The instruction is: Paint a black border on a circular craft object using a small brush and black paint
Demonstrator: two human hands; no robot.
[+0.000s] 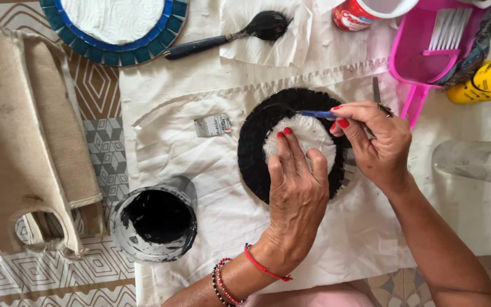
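Observation:
A round woven disc [255, 142] lies on a white cloth [200, 170]; its outer ring is black and its centre [308, 133] is still white. My left hand [296, 193] rests flat on the white centre, fingers pressing it down. My right hand [373, 139] pinches a thin blue-handled brush [308, 113], its dark tip lying on the disc's upper black rim. A tin of black paint [157, 219] stands open to the left of the disc.
At the top lie a second black-tipped brush [228, 35] on paper, a blue-tiled round mirror frame [117, 28] and a red-and-white can [353, 14]. A pink dustpan [427, 51], yellow bottle [487, 79] and clear bottle [475, 161] sit right. Beige canvas bags [24, 136] lie left.

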